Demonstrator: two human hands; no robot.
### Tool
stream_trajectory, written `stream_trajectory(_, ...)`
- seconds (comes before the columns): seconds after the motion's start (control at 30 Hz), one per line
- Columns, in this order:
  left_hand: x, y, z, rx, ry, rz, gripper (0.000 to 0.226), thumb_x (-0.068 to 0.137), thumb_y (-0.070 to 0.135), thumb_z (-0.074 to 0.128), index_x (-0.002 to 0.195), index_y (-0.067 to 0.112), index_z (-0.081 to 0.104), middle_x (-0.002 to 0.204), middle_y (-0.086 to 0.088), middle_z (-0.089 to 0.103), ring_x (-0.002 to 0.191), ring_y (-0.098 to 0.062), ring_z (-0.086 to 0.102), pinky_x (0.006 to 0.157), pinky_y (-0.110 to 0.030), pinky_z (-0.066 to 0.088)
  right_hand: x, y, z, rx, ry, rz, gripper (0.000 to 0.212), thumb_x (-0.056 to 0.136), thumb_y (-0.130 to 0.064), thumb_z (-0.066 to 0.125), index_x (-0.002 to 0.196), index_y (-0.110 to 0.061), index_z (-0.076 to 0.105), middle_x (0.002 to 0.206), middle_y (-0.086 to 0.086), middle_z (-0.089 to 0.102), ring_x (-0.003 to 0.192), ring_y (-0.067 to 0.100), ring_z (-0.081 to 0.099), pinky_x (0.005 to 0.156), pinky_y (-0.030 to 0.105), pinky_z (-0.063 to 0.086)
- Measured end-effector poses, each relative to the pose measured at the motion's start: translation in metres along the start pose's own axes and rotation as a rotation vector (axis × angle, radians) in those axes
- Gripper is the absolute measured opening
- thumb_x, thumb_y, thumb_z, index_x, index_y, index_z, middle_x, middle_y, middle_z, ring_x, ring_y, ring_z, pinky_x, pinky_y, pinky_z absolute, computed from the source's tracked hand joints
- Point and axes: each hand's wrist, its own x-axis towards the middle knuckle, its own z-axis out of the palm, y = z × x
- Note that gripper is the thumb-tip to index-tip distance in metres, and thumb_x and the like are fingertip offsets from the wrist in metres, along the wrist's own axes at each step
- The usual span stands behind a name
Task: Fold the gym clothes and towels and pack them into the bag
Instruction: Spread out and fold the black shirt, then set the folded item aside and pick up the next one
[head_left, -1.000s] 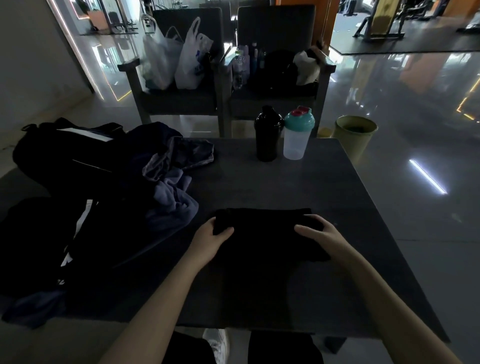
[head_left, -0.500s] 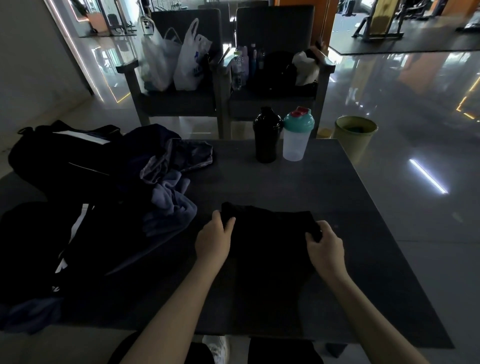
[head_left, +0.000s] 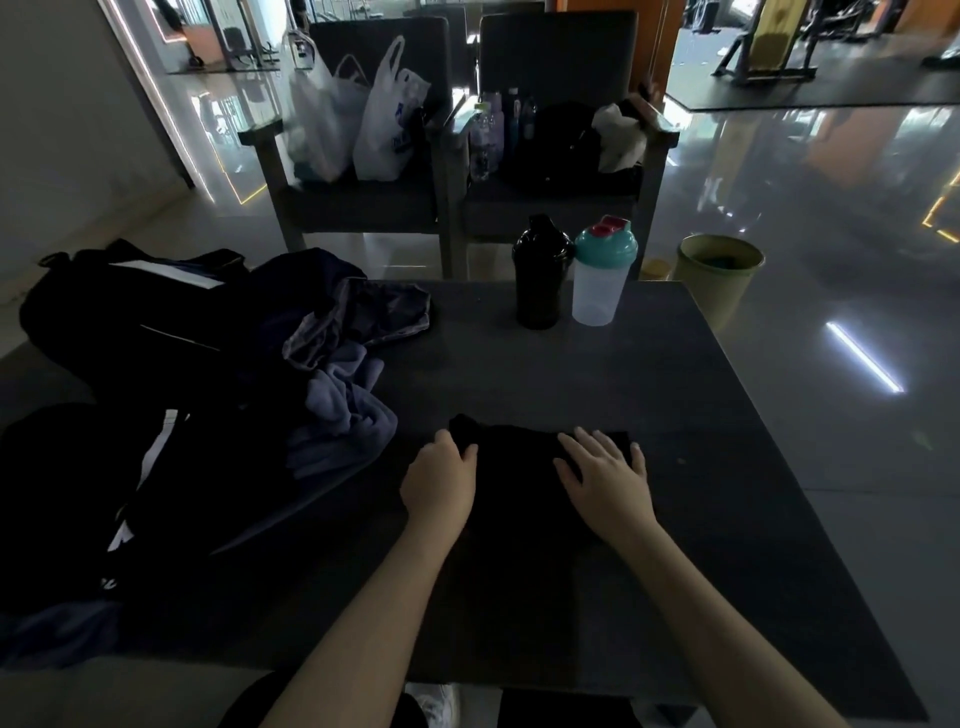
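black garment (head_left: 519, 478), likely soft, best held by corners: left hand (head_left: 439, 483) grips the far-left one, right hand (head_left: 608, 475) presses flat, fingers spread.

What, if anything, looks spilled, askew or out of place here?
Nothing stands out. The black shaker and the clear shaker stand upright, lids on; the heap of clothes by the bag is simply not folded yet.

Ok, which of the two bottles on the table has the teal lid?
The clear bottle, on the right of the pair. The black bottle to its left is dark all over, lid included.
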Motion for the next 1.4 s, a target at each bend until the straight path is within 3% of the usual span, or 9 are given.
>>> stream_trajectory(0.33, 0.021, 0.012, -0.009, -0.246, -0.22, -0.187, 0.07, 0.094, 0.059, 0.035, 0.133, 0.002, 0.045, 0.131, -0.015, 0.05, 0.116, -0.031, 0.051, 0.091, -0.038, 0.041, 0.003, 0.003, 0.0, -0.069, -0.159, 0.061, 0.055, 0.098, -0.053, 0.022, 0.149, -0.035, 0.014, 0.16, -0.004, 0.007, 0.147, 0.016, -0.001, 0.115, 0.053, -0.003)
stream_trajectory(0.57, 0.03, 0.015, -0.037, -0.48, -0.515, -0.297, 0.091, 0.086, 0.037, 0.067, 0.15, 0.002, 0.012, 0.155, -0.016, 0.023, 0.139, -0.031, 0.029, 0.109, -0.035, 0.028, -0.012, -0.001, -0.005, -0.148, -0.157, 0.036, 0.056, 0.098, -0.052, 0.024, 0.149, -0.03, 0.017, 0.157, -0.003, 0.019, 0.145, 0.015, 0.009, 0.114, 0.057, -0.002)
stream_trajectory(0.67, 0.025, 0.001, -0.038, -0.515, -0.584, -0.263, 0.087, 0.081, 0.033, 0.074, 0.147, 0.004, 0.025, 0.147, -0.015, 0.038, 0.13, -0.03, 0.043, 0.104, -0.036, 0.037, -0.022, -0.003, -0.01, -0.172, -0.136, -0.003, 0.059, 0.096, -0.055, 0.028, 0.147, -0.027, 0.023, 0.15, -0.005, 0.03, 0.143, 0.014, 0.018, 0.114, 0.058, -0.004)
stream_trajectory(0.77, 0.017, -0.016, -0.041, -0.625, -0.59, -0.158, 0.052, 0.077, 0.025, 0.078, 0.122, 0.011, 0.056, 0.115, -0.009, 0.064, 0.097, -0.022, 0.064, 0.085, -0.033, 0.052, -0.027, -0.006, -0.02, -0.203, -0.158, -0.036, 0.069, 0.091, -0.063, 0.036, 0.147, -0.025, 0.022, 0.147, -0.004, 0.035, 0.141, 0.015, 0.023, 0.114, 0.057, -0.006)
stream_trajectory(0.87, 0.003, -0.026, -0.055, -0.686, -0.579, 0.021, 0.031, 0.079, 0.019, 0.076, 0.104, 0.013, 0.06, 0.095, -0.003, 0.067, 0.08, -0.014, 0.066, 0.07, -0.025, 0.053, -0.026, -0.015, -0.031, -0.098, -0.251, -0.026, 0.081, 0.081, -0.068, 0.05, 0.146, -0.026, 0.026, 0.146, -0.003, 0.039, 0.138, 0.018, 0.03, 0.115, 0.053, 0.0)
stream_trajectory(0.93, -0.007, -0.031, -0.07, -0.688, -0.544, 0.1, 0.03, 0.081, 0.017, 0.075, 0.106, 0.012, 0.06, 0.092, 0.0, 0.067, 0.081, -0.013, 0.065, 0.07, -0.024, 0.052, -0.025, -0.022, -0.041, 0.163, -0.294, -0.015, 0.064, 0.074, -0.059, 0.067, 0.128, -0.03, 0.048, 0.127, -0.005, 0.056, 0.123, 0.018, 0.049, 0.113, 0.044, 0.027)
stream_trajectory(1.0, -0.015, -0.037, -0.086, -0.693, -0.509, 0.164, 0.029, 0.081, 0.016, 0.074, 0.106, 0.013, 0.059, 0.093, 0.0, 0.066, 0.084, -0.013, 0.065, 0.075, -0.024, 0.052, -0.03, -0.034, -0.05, 0.426, -0.32, -0.038, 0.037, 0.069, -0.042, 0.079, 0.1, -0.03, 0.064, 0.1, -0.007, 0.067, 0.096, 0.013, 0.064, 0.092, 0.039, 0.05)
stream_trajectory(1.2, -0.035, -0.061, -0.14, -0.715, -0.437, 0.239, 0.027, 0.083, 0.012, 0.071, 0.108, 0.014, 0.059, 0.094, 0.0, 0.066, 0.086, -0.011, 0.066, 0.074, -0.02, 0.051, -0.048, -0.088, -0.081, 0.548, -0.382, -0.178, 0.028, 0.079, -0.031, 0.074, 0.105, -0.023, 0.069, 0.093, -0.003, 0.071, 0.083, 0.009, 0.068, 0.078, 0.025, 0.055)
stream_trajectory(1.4, -0.054, -0.095, -0.191, -0.763, -0.29, 0.218, 0.026, 0.082, 0.017, 0.073, 0.106, 0.019, 0.062, 0.099, -0.003, 0.069, 0.084, -0.009, 0.068, 0.075, -0.019, 0.053, -0.061, -0.151, -0.105, 0.421, -0.25, -0.339, 0.008, 0.085, -0.026, 0.067, 0.093, -0.024, 0.068, 0.084, -0.004, 0.069, 0.075, 0.012, 0.066, 0.074, 0.033, 0.054)
